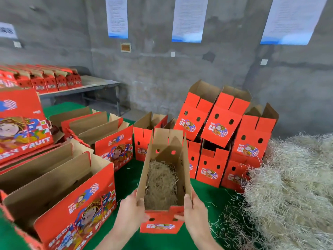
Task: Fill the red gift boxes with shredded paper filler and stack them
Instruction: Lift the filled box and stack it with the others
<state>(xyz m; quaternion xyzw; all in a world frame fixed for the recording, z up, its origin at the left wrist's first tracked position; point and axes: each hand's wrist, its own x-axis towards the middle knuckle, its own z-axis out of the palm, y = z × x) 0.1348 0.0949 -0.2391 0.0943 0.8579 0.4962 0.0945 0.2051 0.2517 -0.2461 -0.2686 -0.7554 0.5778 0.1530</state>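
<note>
I hold a red gift box [160, 226] in the air in front of me, its open top toward me and its brown flaps standing up. Pale shredded paper filler [160, 183] lies inside it. My left hand [132, 212] grips the box's left wall, thumb over the rim. My right hand [193, 212] grips the right wall the same way. A large heap of shredded filler [292, 186] lies at the right on the green table [126, 184].
Open red boxes [223, 127] are piled at the centre right, some tilted. More open boxes [75, 201] stand in rows at the left, with another [142, 141] behind the held one. A grey table [97, 83] by the concrete wall carries a further row.
</note>
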